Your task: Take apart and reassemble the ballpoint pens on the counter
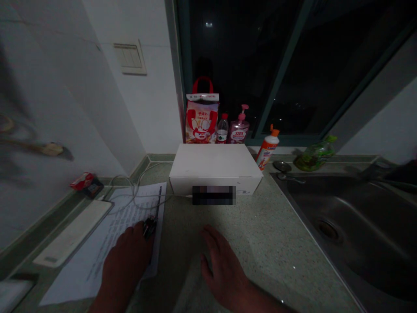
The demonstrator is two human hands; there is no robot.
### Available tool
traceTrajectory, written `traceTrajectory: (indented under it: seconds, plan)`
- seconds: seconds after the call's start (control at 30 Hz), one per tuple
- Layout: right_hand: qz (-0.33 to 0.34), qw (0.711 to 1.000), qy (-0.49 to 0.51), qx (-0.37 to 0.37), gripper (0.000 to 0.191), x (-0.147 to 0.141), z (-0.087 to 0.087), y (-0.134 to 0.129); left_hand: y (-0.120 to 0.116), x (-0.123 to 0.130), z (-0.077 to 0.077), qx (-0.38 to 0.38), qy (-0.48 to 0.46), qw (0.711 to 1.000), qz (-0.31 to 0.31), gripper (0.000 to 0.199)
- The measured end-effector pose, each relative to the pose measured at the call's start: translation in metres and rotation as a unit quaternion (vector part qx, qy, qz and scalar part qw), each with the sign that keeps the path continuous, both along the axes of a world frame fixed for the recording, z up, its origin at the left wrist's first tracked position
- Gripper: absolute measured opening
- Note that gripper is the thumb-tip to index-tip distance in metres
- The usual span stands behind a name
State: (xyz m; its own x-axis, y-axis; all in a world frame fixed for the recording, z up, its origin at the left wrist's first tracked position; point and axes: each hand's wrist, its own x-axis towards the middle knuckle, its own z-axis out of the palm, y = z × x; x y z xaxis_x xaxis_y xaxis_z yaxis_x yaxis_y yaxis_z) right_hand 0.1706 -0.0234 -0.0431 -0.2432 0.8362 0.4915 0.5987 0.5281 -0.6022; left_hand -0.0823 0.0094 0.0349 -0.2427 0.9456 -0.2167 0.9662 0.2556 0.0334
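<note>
We find the left hand point(125, 261) resting on printed papers point(76, 278) at eight o'clock, against a small black object point(150, 227) — too dark to identify. The right hand point(224, 269) is open over the speckled countertop point(276, 243), fingers spread. We note a white box point(213, 163) at twelve o'clock — a steel sink point(345, 230) at three.

Box label point(214, 195) blurred (unreadable); black item point(150, 227) half hidden by left hand point(125, 256).
</note>
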Motion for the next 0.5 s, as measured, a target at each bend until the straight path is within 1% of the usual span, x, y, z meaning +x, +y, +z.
traceTrajectory:
  seconds: [0.1,0.2,0.3,0.4,0.47,0.5]
  plan:
    - [0.001,1.000,-0.002,0.008,0.094,0.000,0.000,0.000,0.000,0.001,0.002,-0.005,0.035,0.999,-0.009,0.047]
    - [-0.001,1.000,-0.019,0.000,0.091,0.000,0.001,0.000,-0.001,0.000,0.001,0.007,0.047,0.999,-0.020,0.047]
    - [0.011,0.999,-0.034,-0.007,0.074,-0.001,0.010,-0.002,-0.002,0.001,0.001,0.026,0.056,0.998,-0.021,0.049]
    - [0.016,0.999,-0.031,0.001,0.056,0.007,0.030,-0.005,-0.003,0.002,0.003,0.029,0.050,0.998,-0.025,0.054]
    - [-0.006,1.000,-0.007,0.030,0.047,0.024,0.052,-0.001,-0.003,-0.002,0.000,0.039,0.034,0.998,-0.024,0.058]
    - [-0.025,0.998,0.008,0.052,0.042,0.039,0.065,0.005,-0.002,-0.005,-0.003,0.050,0.014,0.998,-0.025,0.059]
